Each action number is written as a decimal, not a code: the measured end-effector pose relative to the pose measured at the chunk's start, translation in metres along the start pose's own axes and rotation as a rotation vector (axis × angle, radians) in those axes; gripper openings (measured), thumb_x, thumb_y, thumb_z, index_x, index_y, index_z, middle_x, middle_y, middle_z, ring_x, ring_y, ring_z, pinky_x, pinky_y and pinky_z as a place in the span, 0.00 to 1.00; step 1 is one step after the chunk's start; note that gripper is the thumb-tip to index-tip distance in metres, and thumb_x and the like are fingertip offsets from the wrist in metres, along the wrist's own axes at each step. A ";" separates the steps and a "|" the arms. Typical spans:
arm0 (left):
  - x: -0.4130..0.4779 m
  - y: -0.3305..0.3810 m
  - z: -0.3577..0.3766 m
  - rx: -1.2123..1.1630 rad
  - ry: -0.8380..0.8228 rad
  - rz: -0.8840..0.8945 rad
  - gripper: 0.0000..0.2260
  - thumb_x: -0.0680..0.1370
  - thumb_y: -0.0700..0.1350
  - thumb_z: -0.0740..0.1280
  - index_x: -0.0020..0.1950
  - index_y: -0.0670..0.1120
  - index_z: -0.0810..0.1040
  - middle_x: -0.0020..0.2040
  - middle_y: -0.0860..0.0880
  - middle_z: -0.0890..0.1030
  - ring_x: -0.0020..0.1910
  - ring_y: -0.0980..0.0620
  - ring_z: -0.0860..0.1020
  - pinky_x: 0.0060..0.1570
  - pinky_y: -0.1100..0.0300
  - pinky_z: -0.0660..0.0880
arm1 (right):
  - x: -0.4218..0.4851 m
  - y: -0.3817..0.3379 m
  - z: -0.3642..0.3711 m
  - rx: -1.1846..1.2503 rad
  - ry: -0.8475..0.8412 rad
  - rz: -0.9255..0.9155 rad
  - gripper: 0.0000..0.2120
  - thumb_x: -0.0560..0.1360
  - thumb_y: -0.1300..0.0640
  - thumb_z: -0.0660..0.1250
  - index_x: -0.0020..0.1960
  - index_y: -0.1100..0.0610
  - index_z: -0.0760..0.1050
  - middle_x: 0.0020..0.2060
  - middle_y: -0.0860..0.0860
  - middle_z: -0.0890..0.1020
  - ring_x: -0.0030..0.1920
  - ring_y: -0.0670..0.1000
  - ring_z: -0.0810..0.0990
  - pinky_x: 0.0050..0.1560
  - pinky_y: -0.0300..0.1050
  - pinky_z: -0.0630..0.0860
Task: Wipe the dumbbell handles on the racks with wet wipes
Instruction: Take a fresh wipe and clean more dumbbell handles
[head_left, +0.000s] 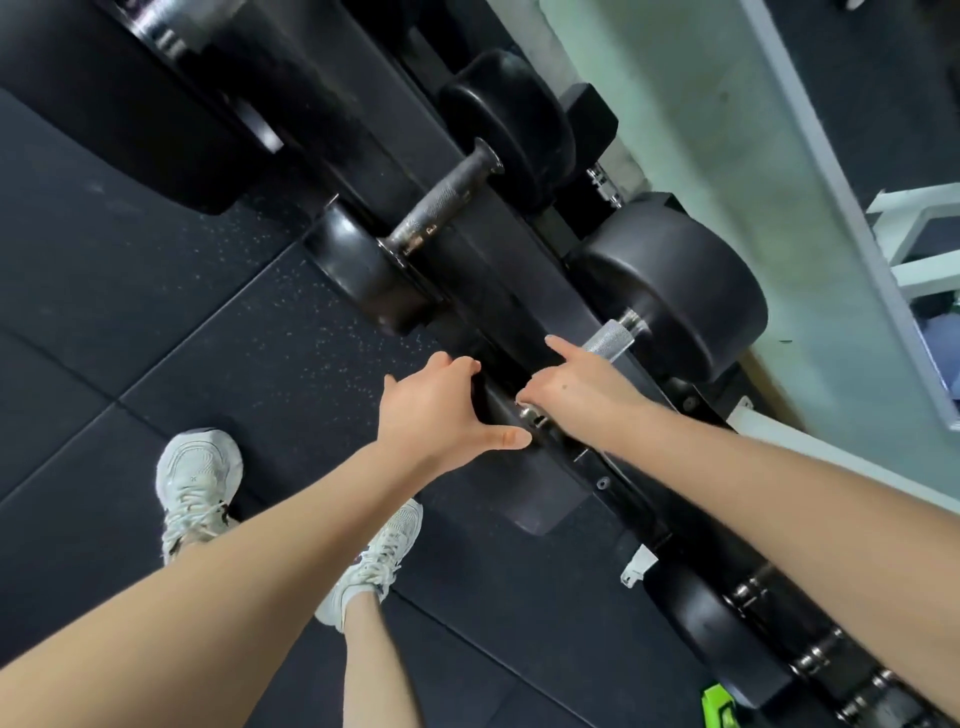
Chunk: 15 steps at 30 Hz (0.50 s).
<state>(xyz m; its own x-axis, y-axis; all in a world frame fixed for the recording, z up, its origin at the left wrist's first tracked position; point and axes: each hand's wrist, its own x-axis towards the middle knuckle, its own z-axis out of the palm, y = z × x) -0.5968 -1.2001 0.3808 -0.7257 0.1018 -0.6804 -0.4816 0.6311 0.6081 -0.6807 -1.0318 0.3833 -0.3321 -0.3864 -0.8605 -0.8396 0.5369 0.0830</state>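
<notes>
Dumbbell (675, 291): judged heavy, rigid; take hold at the knurled steel handle (609, 339). Left hand (441, 408) clasps the near head (500, 413); right hand (576, 389) wraps the handle.

Black rack (511, 291) on floor (156, 322) carries dumbbells (675, 280).

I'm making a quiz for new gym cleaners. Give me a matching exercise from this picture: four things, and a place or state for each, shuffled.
1 left hand
2 right hand
3 shoes
4 dark handle

A white, on the floor
B index finger stretched toward the silver handle
C beyond both hands, untouched
D grips a dumbbell head

Pairs: 1-D, 2-B, 3-A, 4-C
</notes>
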 end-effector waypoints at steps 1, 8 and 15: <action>0.000 0.000 0.000 -0.007 0.006 0.000 0.43 0.62 0.70 0.71 0.71 0.51 0.66 0.58 0.54 0.72 0.59 0.49 0.75 0.68 0.43 0.62 | 0.001 0.018 -0.001 0.060 0.020 0.047 0.21 0.68 0.56 0.58 0.60 0.53 0.74 0.47 0.49 0.82 0.52 0.51 0.79 0.74 0.41 0.43; -0.001 -0.003 0.003 -0.038 0.033 -0.002 0.42 0.61 0.69 0.71 0.70 0.51 0.67 0.58 0.54 0.72 0.59 0.50 0.74 0.68 0.43 0.62 | -0.010 0.012 0.011 -0.157 0.184 -0.014 0.18 0.66 0.66 0.70 0.54 0.56 0.77 0.43 0.49 0.80 0.49 0.51 0.79 0.74 0.55 0.48; -0.002 -0.001 0.000 -0.032 0.024 -0.012 0.43 0.60 0.70 0.71 0.70 0.51 0.67 0.59 0.54 0.72 0.60 0.49 0.74 0.66 0.44 0.64 | -0.023 0.031 0.011 0.073 0.400 0.003 0.23 0.74 0.68 0.65 0.67 0.55 0.73 0.54 0.51 0.82 0.63 0.53 0.75 0.71 0.52 0.29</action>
<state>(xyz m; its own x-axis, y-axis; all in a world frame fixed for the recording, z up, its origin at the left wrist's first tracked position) -0.5950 -1.2012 0.3810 -0.7313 0.0758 -0.6778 -0.5054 0.6070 0.6133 -0.6941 -0.9977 0.4002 -0.4877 -0.6383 -0.5955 -0.8103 0.5848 0.0368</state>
